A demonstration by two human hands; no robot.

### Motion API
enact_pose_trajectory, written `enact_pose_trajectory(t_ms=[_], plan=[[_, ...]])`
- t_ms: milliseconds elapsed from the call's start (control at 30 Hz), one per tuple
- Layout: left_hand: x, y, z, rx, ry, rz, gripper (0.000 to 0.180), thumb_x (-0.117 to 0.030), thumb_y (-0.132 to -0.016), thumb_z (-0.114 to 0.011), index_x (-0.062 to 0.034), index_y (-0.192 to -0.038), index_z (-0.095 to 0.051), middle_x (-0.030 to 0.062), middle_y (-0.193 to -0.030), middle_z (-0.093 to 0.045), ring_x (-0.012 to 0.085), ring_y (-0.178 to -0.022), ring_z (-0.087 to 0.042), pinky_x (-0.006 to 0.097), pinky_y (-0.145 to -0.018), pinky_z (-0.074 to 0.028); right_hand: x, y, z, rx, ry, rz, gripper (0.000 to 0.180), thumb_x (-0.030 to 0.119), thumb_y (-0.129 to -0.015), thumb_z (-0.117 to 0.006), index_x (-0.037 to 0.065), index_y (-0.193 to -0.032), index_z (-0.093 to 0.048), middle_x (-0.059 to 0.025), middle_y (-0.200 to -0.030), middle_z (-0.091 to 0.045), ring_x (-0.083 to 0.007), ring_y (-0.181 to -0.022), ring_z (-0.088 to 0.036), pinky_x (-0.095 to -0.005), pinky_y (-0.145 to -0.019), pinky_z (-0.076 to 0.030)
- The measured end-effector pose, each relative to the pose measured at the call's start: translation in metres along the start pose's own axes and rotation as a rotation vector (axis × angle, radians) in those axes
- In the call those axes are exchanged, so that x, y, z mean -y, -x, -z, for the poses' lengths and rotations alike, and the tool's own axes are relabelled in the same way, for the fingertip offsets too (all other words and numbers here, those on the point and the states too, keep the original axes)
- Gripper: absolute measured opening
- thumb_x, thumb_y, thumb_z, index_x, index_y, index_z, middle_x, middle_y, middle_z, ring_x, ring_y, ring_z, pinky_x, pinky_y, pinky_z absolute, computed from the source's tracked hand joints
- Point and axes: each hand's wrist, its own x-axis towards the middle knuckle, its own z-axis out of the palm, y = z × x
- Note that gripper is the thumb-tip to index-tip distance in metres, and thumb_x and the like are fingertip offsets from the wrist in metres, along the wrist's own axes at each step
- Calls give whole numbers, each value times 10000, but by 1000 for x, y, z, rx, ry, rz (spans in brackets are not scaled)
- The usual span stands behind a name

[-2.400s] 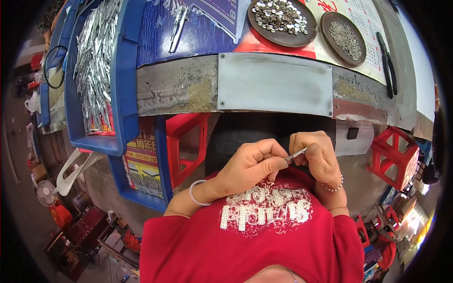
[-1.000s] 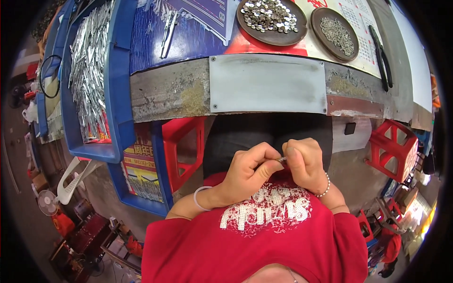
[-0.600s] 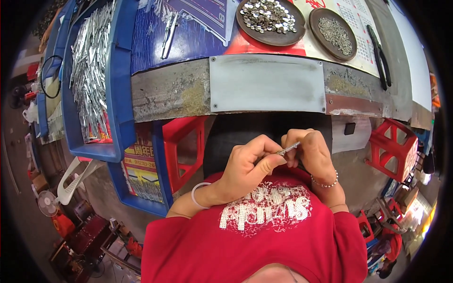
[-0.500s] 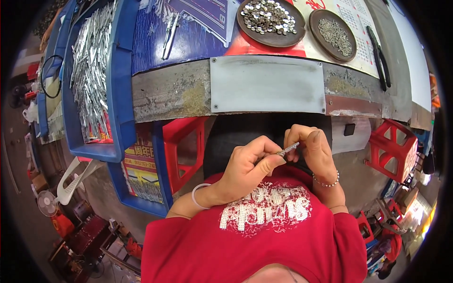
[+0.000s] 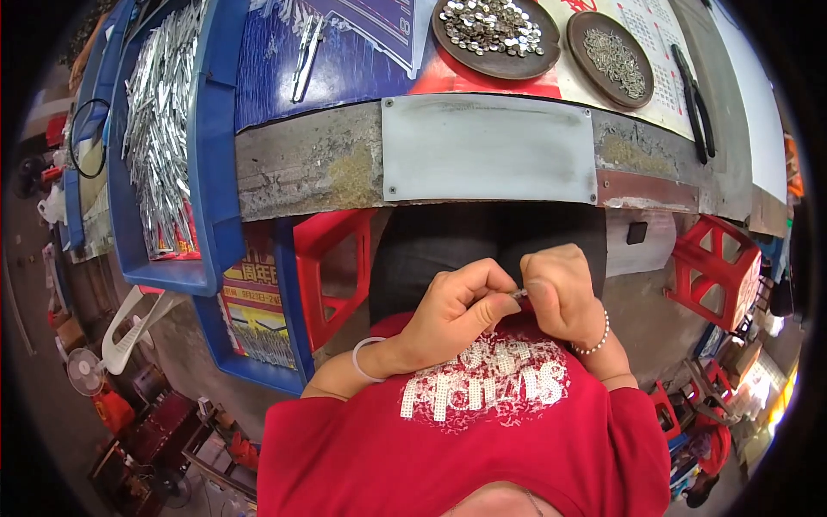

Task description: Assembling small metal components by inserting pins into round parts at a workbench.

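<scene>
In front of my body, just short of the table edge, both hands meet. My left hand point(image 5: 457, 312) is closed, thumb and forefinger pinching a small silvery metal piece point(image 5: 519, 294). Curled over the other end of that piece is my right hand point(image 5: 564, 291), which hides most of it. Only a short glint shows between the fingertips. On the table beyond lie a brown dish of small round metal discs point(image 5: 491, 33), a brown dish of tiny metal pins point(image 5: 613, 60), and a couple of slim silvery metal pieces point(image 5: 307, 59).
A blue crate point(image 5: 215, 181) of silvery metal strips stands at the left, with another blue tray point(image 5: 258, 369) lower down. Black-handled pliers point(image 5: 694, 105) lie at the table's right. A white plate point(image 5: 488, 148) is screwed to the front edge. Red stools point(image 5: 717, 271) stand below.
My right hand has turned and curled over the metal piece, covering the end that stuck out before. My left hand keeps its pinch, slightly lower. The view has shifted a little.
</scene>
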Motion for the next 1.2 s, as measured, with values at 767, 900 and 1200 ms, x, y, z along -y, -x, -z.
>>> enact_pose_trajectory(t_ms=[767, 900, 1200], plan=[[-18, -5, -1, -219, -494, -275, 175, -23, -919, -491, 15, -1089, -515, 82, -807, -607, 120, -673, -584, 237, -584, -458, -2, 1, -11, -180, -479, -513, 246, 210, -947, -465, -5, -853, -540, -55, -746, -586, -79, -606, -520, -201, -535, -420], [-10, -7, 0, -162, -144, -198, 264, -45, -954, -449, -15, -1216, -442, 42, -1018, -579, 42, -808, -503, 179, -649, -411, -1, -8, -26, -290, -218, -223, 100, 4, -801, -623, -26, -874, -561, -70, -745, -593, -120, -640, -571, -226, -585, -462], [5, -12, -4, -267, -76, -383, 265, -15, -956, -436, -16, -1220, -449, 13, -912, -564, 13, -725, -443, 163, -618, -389, 0, -28, -29, -370, 383, 39, 120, 33, -763, -652, 19, -742, -535, -98, -671, -550, -237, -546, -547, -314, -481, -426]])
